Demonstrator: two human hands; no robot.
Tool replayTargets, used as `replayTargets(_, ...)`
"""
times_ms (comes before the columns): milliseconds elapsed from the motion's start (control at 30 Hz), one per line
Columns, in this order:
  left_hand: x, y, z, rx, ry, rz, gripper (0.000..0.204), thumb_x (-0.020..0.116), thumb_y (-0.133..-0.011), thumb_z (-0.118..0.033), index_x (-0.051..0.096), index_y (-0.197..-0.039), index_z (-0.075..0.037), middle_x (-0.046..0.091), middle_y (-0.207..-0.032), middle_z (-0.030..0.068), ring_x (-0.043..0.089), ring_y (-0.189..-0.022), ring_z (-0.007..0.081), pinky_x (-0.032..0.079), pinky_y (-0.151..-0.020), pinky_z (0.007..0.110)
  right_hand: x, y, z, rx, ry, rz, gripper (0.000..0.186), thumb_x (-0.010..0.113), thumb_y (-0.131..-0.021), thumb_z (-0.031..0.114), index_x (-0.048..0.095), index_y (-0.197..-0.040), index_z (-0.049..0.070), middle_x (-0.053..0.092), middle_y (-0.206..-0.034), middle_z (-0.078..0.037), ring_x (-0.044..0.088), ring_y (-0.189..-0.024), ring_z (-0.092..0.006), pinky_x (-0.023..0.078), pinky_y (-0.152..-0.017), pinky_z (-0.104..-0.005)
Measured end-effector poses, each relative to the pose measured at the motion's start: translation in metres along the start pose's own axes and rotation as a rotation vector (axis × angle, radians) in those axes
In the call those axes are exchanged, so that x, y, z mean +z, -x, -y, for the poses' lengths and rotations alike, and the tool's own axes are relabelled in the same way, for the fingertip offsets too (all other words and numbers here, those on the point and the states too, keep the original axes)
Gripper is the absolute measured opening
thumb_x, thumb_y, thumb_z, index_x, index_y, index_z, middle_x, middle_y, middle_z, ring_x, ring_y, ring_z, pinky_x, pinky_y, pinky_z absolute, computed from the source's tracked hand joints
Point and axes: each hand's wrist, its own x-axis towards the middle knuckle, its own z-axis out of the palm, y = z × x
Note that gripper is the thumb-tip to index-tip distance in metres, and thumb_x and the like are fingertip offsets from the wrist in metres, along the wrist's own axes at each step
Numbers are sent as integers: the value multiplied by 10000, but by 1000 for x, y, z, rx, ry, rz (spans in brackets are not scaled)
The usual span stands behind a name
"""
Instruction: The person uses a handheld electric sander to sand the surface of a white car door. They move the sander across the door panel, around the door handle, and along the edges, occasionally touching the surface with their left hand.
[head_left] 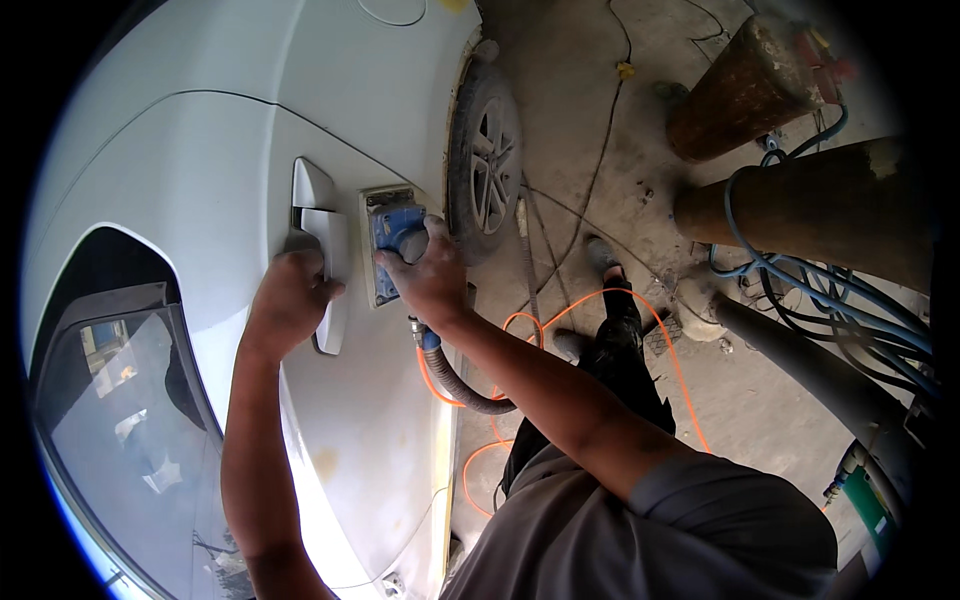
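A white car's side panel (350, 440) fills the left half of the head view. My left hand (299, 290) is closed on the white door handle (331, 268), with the fingertips partly out of sight. Just right of it, my right hand (425, 265) grips the blue power sander (388, 222), whose square pad lies against the panel near the wheel arch. A ribbed grey hose (455, 385) and an orange air line (430, 385) run down from the sander.
The car's wheel (485, 165) is beyond the sander. On the right are two rusty cylinders (730, 90) (790, 215), coiled blue and black hoses (830, 290) and a thick grey pipe (800, 360). Cables (590, 200) and orange hose cross the concrete floor (620, 400) around my feet.
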Motion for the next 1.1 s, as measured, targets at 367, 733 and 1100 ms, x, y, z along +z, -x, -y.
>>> replayTargets(367,1,-2,-12,-80,-3,-4,244,815,-791,-46,615,-750,86,626,-722,266,632,-662,419,498,-658,479,-1,-7,-14,-36,-15,2,807,895,-769,345,510,-1340,-74,672,-1157,-292,672,-1095,-451,544,-952,-500)
replayTargets(733,-1,-4,-17,-93,-29,0,232,816,-787,-50,624,-758,77,639,-730,251,639,-680,417,505,-668,475,1,-18,-9,-156,60,-57,787,892,-773,343,530,-1320,-92,690,-1146,-276,679,-1092,-441,539,-957,-481)
replayTargets(1100,-1,-5,-17,-93,-71,5,236,831,-780,-59,634,-756,70,643,-721,244,636,-662,399,511,-657,448,-4,-5,0,-130,74,-15,736,893,-778,356,567,-1288,-62,693,-1143,-286,695,-1049,-444,555,-930,-478)
